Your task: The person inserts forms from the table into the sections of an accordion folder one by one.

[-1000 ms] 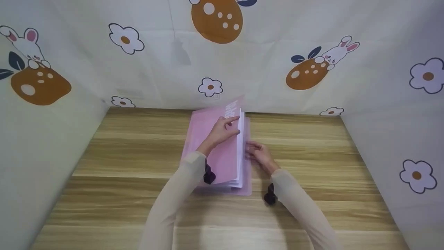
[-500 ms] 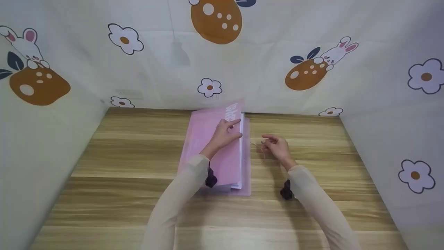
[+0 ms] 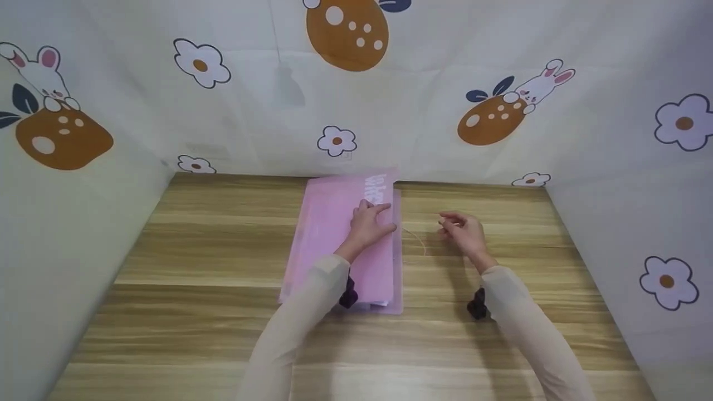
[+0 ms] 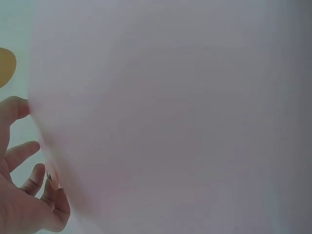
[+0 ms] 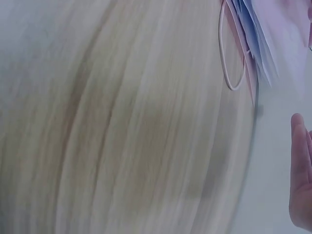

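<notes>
A pink document folder [image 3: 326, 223] with white lettering lies on the table, its cover almost down over the white inner sheets. My left hand [image 3: 369, 223] lies over the cover and grips its right edge with bent fingers; the cover fills most of the left wrist view, and the hand [image 4: 24, 195] shows at its edge beside a small metal stud [image 4: 49, 175]. A thin elastic cord [image 3: 421, 242] loops out from the folder's right side. Apart from the folder, to its right, my right hand [image 3: 467, 231] hovers with loosely curled fingers and nothing visible in them.
The wood-grain table [image 3: 211, 239] extends on both sides of the folder. Pale cloth walls [image 3: 250, 111] with rabbit and flower prints enclose its back and sides, and the folder's far edge is close to the back wall. Dark wrist cameras [image 3: 478, 305] hang under both sleeves.
The left hand has lowered the folder's cover to the right, covering the inner sheets. My right hand has drawn away to the right from the folder's edge, and the elastic cord now lies loose.
</notes>
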The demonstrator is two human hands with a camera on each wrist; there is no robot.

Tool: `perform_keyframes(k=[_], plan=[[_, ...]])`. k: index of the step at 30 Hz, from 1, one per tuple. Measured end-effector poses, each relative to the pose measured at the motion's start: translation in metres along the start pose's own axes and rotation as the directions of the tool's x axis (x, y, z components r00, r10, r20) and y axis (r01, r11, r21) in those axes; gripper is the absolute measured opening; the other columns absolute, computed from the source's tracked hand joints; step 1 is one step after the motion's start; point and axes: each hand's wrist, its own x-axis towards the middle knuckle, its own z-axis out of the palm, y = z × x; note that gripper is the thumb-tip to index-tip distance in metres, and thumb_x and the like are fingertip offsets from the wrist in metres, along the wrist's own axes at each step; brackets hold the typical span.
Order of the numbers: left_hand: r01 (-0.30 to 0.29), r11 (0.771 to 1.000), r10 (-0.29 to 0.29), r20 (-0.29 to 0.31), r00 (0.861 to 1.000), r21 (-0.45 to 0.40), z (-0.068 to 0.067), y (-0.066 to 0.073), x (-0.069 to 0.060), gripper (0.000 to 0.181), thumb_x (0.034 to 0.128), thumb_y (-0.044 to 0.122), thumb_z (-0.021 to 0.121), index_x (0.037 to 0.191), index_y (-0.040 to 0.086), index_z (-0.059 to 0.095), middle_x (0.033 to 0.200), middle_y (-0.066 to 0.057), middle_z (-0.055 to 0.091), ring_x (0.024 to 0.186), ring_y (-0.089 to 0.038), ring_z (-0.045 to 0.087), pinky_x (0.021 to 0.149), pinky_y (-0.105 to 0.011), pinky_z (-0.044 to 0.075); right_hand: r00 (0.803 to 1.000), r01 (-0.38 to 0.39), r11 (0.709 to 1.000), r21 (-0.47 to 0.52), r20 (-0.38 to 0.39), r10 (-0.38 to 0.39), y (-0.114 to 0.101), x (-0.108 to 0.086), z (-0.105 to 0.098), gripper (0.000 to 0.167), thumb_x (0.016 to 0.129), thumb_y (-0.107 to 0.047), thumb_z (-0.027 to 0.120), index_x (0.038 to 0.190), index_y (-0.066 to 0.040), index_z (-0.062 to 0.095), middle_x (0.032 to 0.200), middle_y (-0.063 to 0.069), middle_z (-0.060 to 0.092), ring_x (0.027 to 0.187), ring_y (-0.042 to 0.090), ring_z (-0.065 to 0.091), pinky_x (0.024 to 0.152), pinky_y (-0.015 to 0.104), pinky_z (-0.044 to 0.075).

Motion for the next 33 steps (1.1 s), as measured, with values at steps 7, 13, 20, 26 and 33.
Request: perform_keyframes(k=[7,13,20,26,33], plan=[[0.032,0.999,-0.032,0.021,0.999,0.005,0.007,-0.002,-0.004,0.055,0.0715,0.034,0.068,0.121,0.014,0.055,0.101,-0.005,0.039,0.089,-0.021,0.038,0.072,-0.036,0.031,0.979,0.186,0.972,-0.147,-0.052,-0.195,-0.002,-0.004,-0.009,0.023,0.086,-0.007,0.055,0.105,0.006,0.06,0.091,0.021,0.061,0.073,0.023,0.061,0.063,0.034,0.049],[0.018,0.999,-0.021,0.092,0.996,0.038,0.012,-0.008,-0.012,0.056,0.0736,0.036,0.065,0.123,0.014,0.052,0.11,-0.008,0.041,0.097,-0.023,0.038,0.075,-0.038,0.03,0.888,0.413,0.84,-0.351,-0.05,-0.457,0.001,-0.009,-0.015,0.02,0.083,-0.003,0.057,0.101,0.004,0.063,0.091,0.014,0.063,0.075,0.021,0.06,0.063,0.028,0.048],[-0.079,0.982,0.047,0.183,0.982,0.171,0.014,-0.017,-0.023,0.058,0.076,0.036,0.063,0.128,0.015,0.047,0.118,-0.009,0.041,0.105,-0.023,0.037,0.079,-0.04,0.028,0.766,0.542,0.663,-0.516,-0.02,-0.642,0.013,-0.011,-0.022,0.019,0.079,0.002,0.059,0.098,0.001,0.065,0.089,0.012,0.063,0.073,0.02,0.061,0.059,0.032,0.049],[-0.138,0.947,0.047,0.3,0.953,0.29,0.012,-0.024,-0.031,0.063,0.0805,0.038,0.057,0.134,0.012,0.038,0.136,-0.012,0.03,0.124,-0.028,0.023,0.092,-0.052,0.019,0.719,0.555,0.583,-0.593,-0.01,-0.695,0.02,-0.01,-0.031,0.021,0.077,0.004,0.059,0.097,0.001,0.065,0.087,0.012,0.063,0.073,0.022,0.06,0.059,0.034,0.048],[-0.157,0.899,-0.006,0.371,0.929,0.408,0.013,-0.031,-0.037,0.064,0.0837,0.045,0.048,0.138,0.015,0.032,0.143,-0.011,0.017,0.129,-0.03,0.011,0.095,-0.056,0.01,0.719,0.534,0.545,-0.646,0.007,-0.695,0.022,-0.011,-0.044,0.023,0.075,0.004,0.062,0.098,0.002,0.064,0.089,0.015,0.061,0.075,0.026,0.057,0.061,0.039,0.045]])
